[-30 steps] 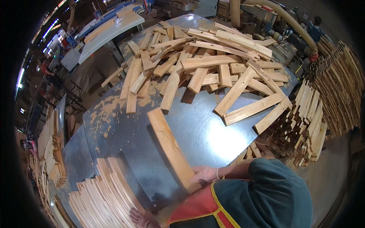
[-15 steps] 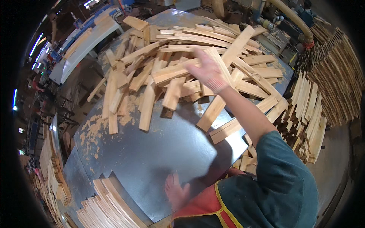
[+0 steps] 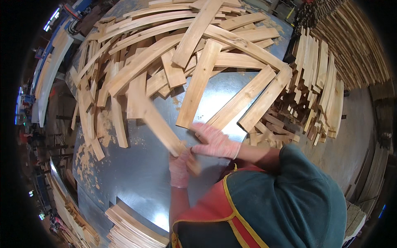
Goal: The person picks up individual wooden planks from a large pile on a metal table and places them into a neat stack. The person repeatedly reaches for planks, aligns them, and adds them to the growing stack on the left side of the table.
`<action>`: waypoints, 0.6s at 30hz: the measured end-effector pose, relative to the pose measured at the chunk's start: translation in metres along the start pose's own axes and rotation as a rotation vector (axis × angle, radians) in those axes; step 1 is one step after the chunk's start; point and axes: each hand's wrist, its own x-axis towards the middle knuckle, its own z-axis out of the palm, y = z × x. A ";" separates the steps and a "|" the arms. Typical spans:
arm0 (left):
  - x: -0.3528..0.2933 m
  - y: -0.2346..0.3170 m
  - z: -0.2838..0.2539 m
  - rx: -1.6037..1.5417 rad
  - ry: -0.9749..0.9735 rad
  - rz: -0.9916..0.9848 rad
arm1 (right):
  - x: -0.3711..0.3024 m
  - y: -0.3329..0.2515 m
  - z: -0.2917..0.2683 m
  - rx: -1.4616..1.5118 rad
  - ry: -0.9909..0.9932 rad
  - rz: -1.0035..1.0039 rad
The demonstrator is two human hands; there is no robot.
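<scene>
Gloved left hand grips the near end of a long pale wooden slat; right hand lies open on it, near the grey metal table's front edge.

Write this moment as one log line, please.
left hand: grips near end of wood slat | right hand: on same end | slat pile: behind, on metal table

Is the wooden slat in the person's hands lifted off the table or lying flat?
Partly lifted: the left hand grips the slat at its near end; its far end is blurred.
</scene>
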 end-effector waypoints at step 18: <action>-0.319 -0.097 -0.276 1.644 0.910 -0.465 | -0.075 0.146 -0.070 1.361 0.826 0.614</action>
